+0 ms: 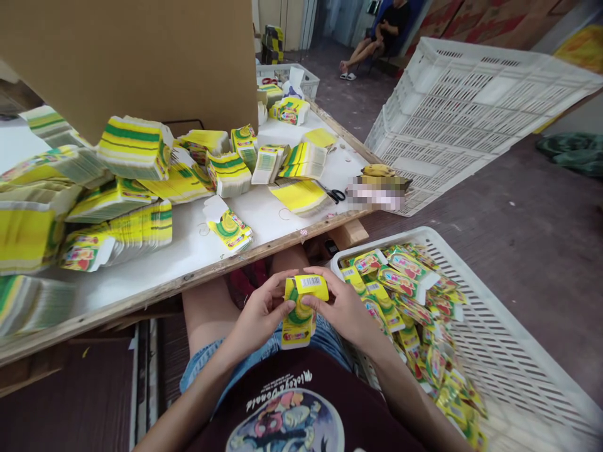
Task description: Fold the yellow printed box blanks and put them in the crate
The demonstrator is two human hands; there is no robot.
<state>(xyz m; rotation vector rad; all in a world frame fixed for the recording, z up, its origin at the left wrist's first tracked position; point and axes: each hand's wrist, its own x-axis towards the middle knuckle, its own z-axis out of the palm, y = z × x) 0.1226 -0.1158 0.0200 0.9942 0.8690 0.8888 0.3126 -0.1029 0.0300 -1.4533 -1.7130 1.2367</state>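
Above my lap, both hands grip a yellow and green printed carton [298, 317] with a barcode flap at its top. My left hand [264, 314] pinches its left edge between thumb and fingers. On the other side, my right hand [342, 307] has its thumb on the front near the barcode flap, fingers behind. The carton looks partly folded; its back is hidden. A small pile of similar flat cartons [230, 229] lies on the white table [188, 251] ahead of my hands. To my right, a white plastic crate [513, 339] holds many folded cartons [405, 282].
Stacks of flat cartons [134, 147] cover the table's left and back, before a large brown cardboard sheet [141, 56]. Black scissors [335, 195] and bananas [378, 171] lie near the right edge. Tall white crates [452, 107] stand beyond; a person [389, 28] sits at the back.
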